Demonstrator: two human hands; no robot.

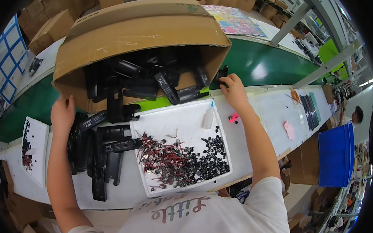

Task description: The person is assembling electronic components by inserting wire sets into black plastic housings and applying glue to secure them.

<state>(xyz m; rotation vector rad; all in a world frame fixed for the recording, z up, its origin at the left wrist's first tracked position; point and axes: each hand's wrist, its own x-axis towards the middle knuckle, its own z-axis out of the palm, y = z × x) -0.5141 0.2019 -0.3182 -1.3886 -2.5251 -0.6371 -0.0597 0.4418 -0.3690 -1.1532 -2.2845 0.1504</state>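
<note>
A large cardboard box (pixel 144 33) lies tipped on its side, its mouth facing me, with many black plastic housings (pixel 167 87) inside. My left hand (pixel 62 114) grips the box wall at its lower left corner, the thumb on the inner side. Beyond the box's right edge, my right hand (pixel 235 93) is raised with thumb and forefinger apart. Just past its fingertips is a small black part (pixel 223 71). More black housings (pixel 101 154) are heaped on the table below the opening. Next to them a white foam tray (pixel 156 123) holds red-and-black wired pieces (pixel 162 160) and small black pieces (pixel 216 156).
A green conveyor belt (pixel 262 63) runs behind the table. A white bottle (pixel 208 118) lies in the tray; a pink item (pixel 234 117) sits right of it. A smaller tray (pixel 39 150) is at left. Black strips (pixel 310 111) and a blue bin (pixel 335 154) are at right, near a person.
</note>
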